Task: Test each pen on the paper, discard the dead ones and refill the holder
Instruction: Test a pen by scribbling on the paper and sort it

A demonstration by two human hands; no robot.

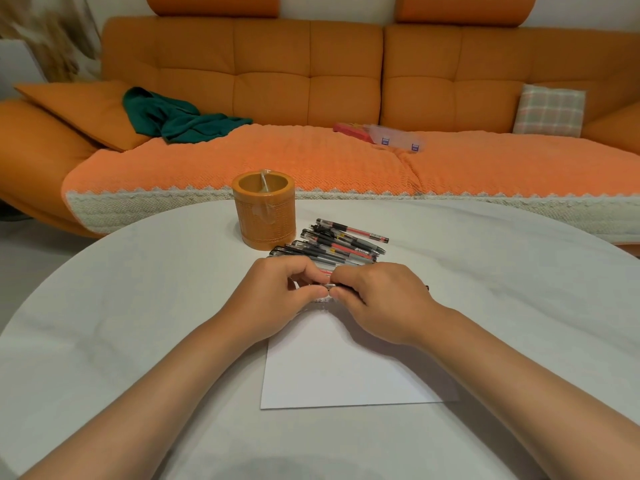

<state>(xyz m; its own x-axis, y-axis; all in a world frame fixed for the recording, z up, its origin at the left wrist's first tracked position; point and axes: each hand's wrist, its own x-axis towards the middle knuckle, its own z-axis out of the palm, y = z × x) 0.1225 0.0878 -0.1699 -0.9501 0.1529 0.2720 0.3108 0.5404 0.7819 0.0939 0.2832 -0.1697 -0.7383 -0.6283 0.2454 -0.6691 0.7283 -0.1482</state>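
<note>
Two hands meet over the far edge of a white sheet of paper (346, 372) on a round white table (138, 306). The left hand (277, 289) and right hand (377, 299) each pinch one end of a single pen (327, 286), fingers curled, probably to uncap it for testing. A pile of pens (339, 242) lies just behind them, beside an orange holder (265, 211) that looks empty and ready for refilling.

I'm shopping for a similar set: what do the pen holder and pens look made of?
Pen holder: probably woven bamboo or a plastic imitation, amber and glossy, with a fine basket-weave grid on its wall. Pens: clear plastic barrels showing the refills, with dark, probably rubber sleeves.
</note>
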